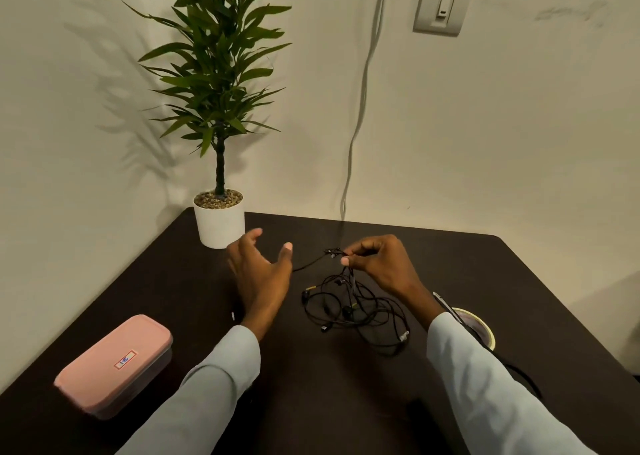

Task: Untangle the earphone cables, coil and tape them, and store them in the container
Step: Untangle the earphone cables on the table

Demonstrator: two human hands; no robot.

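Note:
A tangle of black earphone cables [353, 310] lies on the dark table [346, 395], right of centre. My right hand [381, 264] pinches a strand of the tangle between thumb and fingers and holds it lifted above the heap. One cable runs left from that pinch toward my left hand [258, 271], which hovers open with fingers spread, just left of the tangle and touching nothing that I can see. A pink lidded container [114, 364] sits closed at the near left. A roll of tape [476, 326] lies behind my right sleeve, partly hidden.
A potted plant in a white pot [219, 220] stands at the table's far left corner, close behind my left hand. A grey cord [360, 115] hangs down the wall to the table's back edge. A wall switch [441, 4] is at upper right.

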